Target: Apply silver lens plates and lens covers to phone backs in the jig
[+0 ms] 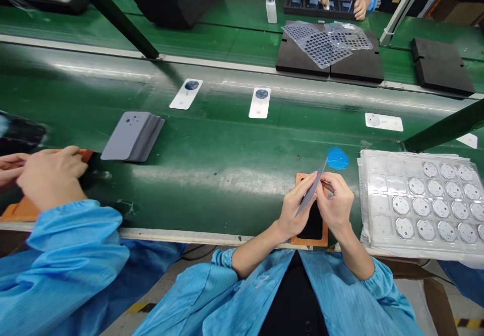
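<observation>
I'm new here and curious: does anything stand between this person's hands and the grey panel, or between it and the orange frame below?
No separate object shows in between. The left hand holds the grey panel, with the right hand beside it; both partly hide the orange frame.

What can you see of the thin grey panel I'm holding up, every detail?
The thin grey panel is flat and smooth-looking, seen almost edge-on, so its faces show little and its material is unclear. It is tilted, its upper end slanting right toward the blue disc. The left hand grips it from the left; the right hand's fingertips are at its other side, their exact contact unclear. It is held over the orange fixture.
</observation>
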`<state>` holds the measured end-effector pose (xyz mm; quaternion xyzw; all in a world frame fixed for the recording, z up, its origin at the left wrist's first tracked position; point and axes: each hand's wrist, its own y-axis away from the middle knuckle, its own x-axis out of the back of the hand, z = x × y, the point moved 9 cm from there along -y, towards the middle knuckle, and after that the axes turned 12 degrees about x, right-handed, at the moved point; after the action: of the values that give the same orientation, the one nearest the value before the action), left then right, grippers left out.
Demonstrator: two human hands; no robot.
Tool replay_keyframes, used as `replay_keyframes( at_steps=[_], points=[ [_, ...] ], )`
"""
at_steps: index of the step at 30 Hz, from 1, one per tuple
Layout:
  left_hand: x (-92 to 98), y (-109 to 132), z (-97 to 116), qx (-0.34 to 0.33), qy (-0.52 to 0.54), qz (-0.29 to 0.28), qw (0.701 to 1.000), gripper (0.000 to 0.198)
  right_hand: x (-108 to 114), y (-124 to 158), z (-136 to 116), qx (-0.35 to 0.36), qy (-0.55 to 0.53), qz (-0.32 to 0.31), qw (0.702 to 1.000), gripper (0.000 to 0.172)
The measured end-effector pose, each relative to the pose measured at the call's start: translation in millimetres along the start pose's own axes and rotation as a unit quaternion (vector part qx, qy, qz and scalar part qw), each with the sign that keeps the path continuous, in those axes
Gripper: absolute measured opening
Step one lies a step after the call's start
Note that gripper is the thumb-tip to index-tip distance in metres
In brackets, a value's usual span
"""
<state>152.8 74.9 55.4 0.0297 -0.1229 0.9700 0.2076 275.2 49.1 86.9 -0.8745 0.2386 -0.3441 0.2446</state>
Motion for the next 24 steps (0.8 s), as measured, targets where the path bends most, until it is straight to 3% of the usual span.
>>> replay_keyframes(
  at_steps=[4,14,19,22,24],
  points=[
    [0.3,1.2,-0.8,-0.006,-0.002,-0.001,1.0,0.044,1.3,-1.4,-7.1,0.034,0.031,0.003,0.999,0.015],
    [0.3,3.1,-0.1,-0.019,-0.001,0.003,1.0,0.042,-0.4,-0.9,-3.0,0.025,0.047,0.003,0.999,0.014],
    [3.6,2.6,-15.7,0.049,0.002,0.024,0.998,0.04,-6.6,-3.2,1.8,0.01,0.04,-0.005,0.999,0.012],
    [13.5,-0.2,-37.4,0.13,0.014,0.061,0.989,0.041,-17.0,-3.9,21.0,-0.061,-0.002,-0.046,0.997,0.009],
    [29.4,-1.7,-56.3,0.204,0.088,0.117,0.968,0.044,-18.8,-5.0,42.6,-0.123,-0.023,-0.063,0.99,0.006]
  ],
)
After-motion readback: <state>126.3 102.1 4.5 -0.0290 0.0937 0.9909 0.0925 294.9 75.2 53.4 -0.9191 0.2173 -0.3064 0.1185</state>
